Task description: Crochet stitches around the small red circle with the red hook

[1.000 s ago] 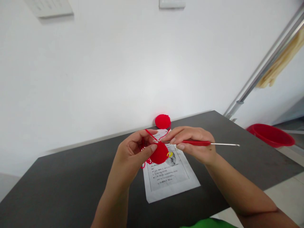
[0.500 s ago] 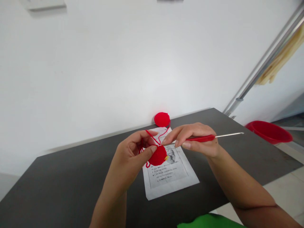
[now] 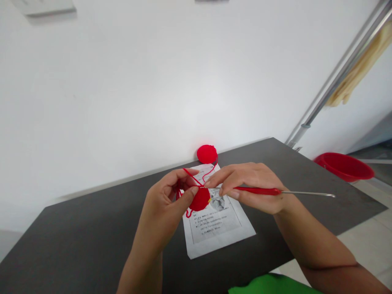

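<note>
My left hand [image 3: 171, 196] pinches a round red crochet piece [image 3: 200, 200] between thumb and fingers, with red yarn running over the raised index finger. A small yellow bit shows at the piece's right edge. In my right hand [image 3: 248, 183] is a crochet hook [image 3: 260, 190] with a red handle and metal ends. Its left tip meets the top edge of the piece; the other end points right, past the wrist. A yarn strand leads back to a red ball of yarn [image 3: 207, 154] by the wall. Beneath the hands lies a printed sheet [image 3: 220, 237].
The dark table [image 3: 92, 237] stands against a white wall [image 3: 122, 81]. A red basin [image 3: 346, 167] is beyond its right end. A metal pole [image 3: 333, 77] slants at the right, near hanging yellowish gloves [image 3: 352, 77]. Green cloth [image 3: 269, 285] shows at the bottom.
The hook has levelled, its free end swinging lower and further right as my right hand turned. The left hand keeps its hold on the crochet piece. The whole view has shifted slightly.
</note>
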Available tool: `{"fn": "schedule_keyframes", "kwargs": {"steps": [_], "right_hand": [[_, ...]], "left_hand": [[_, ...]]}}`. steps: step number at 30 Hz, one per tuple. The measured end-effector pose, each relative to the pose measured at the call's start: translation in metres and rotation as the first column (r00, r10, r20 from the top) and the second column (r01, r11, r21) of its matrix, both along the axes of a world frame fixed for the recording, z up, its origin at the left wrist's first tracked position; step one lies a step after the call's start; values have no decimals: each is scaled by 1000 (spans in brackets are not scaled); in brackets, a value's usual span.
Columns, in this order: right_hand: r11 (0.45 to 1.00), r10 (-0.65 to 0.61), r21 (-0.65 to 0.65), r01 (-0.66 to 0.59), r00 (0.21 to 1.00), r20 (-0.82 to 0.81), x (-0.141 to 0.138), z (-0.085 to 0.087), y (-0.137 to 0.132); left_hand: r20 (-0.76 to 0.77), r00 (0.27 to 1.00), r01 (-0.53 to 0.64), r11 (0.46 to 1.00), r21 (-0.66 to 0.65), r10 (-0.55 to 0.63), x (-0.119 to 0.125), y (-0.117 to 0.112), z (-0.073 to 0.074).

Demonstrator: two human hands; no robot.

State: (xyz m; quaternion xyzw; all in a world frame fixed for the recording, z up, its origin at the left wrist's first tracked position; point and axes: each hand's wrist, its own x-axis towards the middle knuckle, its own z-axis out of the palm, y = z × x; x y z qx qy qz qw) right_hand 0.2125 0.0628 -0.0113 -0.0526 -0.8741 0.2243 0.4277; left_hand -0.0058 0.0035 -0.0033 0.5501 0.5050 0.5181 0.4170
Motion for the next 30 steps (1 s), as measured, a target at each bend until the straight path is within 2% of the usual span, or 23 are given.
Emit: {"fn": "schedule_keyframes", "kwargs": {"steps": [11,15,20,24,27,30], "right_hand": [[987,-80,134,83,996,-30,-6,-2,-7],[979,-79,184,90,995,-64,-8,-2,-8],[967,-63,239,88,992,-109,-11,-6,-7],[930,-105,336,147,985,-139,-16,-12,-10],[891,-159,405,207,976,-150,-19,-14,-14],[862,-188,440,250,966,-179,-21,-16,-18]], "left_hand": [[-214,967,-95,973,210,140,6,-3,-1],[-269,939,-120,935,334,217,13,-4,-3],[-256,905,-178,849,498,340,22,-9,-4],[-250,868,-205,768,607,430,27,-12,-4],[-183,861,-215,667,714,474,26,-11,-7],[-195,837,-119,519,847,510,23,-7,-10]]}}
